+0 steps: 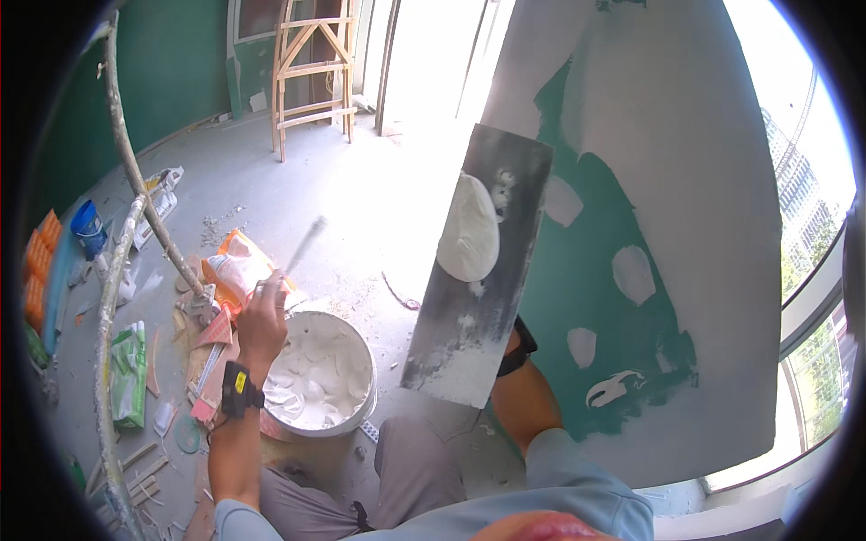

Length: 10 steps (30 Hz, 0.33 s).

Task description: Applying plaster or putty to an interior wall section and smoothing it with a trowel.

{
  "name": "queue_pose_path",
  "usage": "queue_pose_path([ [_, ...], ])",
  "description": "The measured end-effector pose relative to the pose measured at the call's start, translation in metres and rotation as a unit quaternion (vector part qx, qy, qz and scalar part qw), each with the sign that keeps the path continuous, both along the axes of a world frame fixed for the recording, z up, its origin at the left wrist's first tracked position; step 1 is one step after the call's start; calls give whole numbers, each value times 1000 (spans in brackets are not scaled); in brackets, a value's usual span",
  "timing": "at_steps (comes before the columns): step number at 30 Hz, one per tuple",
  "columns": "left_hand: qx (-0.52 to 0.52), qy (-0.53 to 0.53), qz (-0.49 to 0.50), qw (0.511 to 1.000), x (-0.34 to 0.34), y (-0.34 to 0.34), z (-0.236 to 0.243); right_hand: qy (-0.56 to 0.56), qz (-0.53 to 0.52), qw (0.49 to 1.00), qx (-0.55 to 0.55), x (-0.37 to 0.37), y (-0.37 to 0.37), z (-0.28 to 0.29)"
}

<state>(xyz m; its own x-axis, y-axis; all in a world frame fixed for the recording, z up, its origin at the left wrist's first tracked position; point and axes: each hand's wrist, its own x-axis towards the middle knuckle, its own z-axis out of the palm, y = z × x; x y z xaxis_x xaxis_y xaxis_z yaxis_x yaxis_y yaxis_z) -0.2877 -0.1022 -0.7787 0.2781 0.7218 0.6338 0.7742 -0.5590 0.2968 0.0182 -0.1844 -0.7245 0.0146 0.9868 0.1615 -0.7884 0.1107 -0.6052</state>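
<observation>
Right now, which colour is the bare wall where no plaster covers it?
Dark green: the bare wall shows between white plaster, seen best in the head view.

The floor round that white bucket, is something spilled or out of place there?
Yes. Left of the bucket the floor is littered: an orange bag lies torn open, a green bag lies flat, and wood scraps are scattered about. On the wall, green patches show through the white plaster, unevenly covered.
</observation>
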Motion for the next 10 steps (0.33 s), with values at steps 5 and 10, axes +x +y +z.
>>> queue_pose_path([
  [5,-85,-522,-38,848,-10,24,1,-109,-94,989,46,47,12,65],
  [10,-171,-540,-40,823,-42,43,31,-242,-134,960,48,62,11,131],
])
